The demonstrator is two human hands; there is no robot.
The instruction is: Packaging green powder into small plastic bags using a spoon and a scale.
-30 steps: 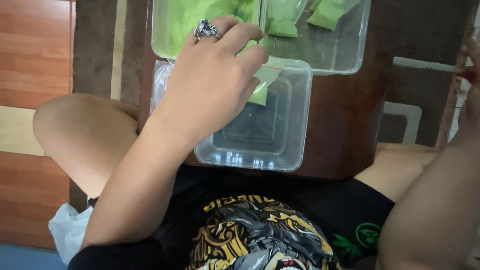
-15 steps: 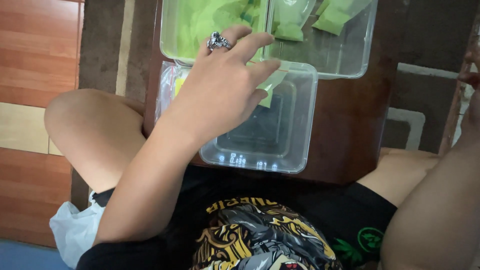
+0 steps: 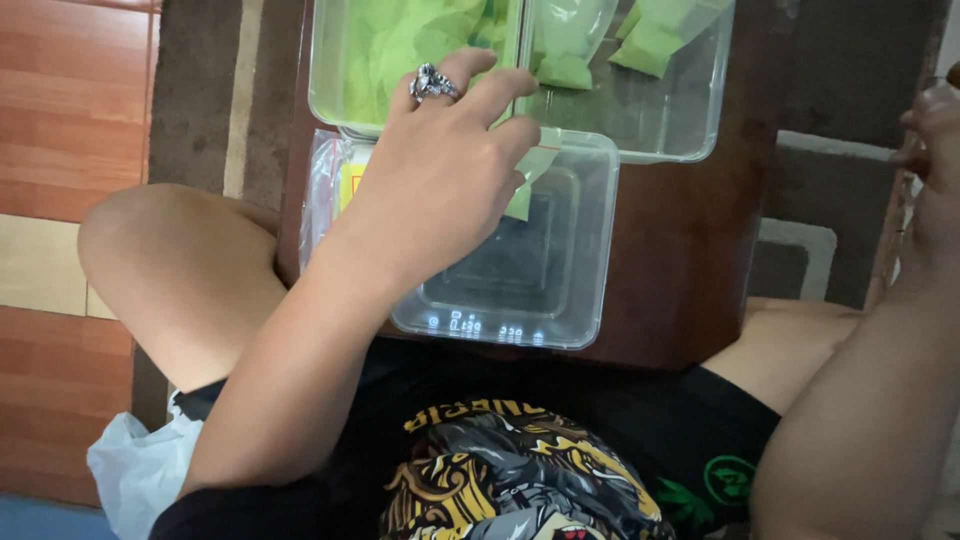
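Left hand (image 3: 440, 180) pinches green packet (image 3: 525, 185), apparently hanging point-down over clear tub (image 3: 560, 300)

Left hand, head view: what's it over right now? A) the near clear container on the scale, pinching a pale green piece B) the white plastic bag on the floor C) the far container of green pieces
A: the left hand holds a pale green piece above the near clear container, which sits on a lit scale.
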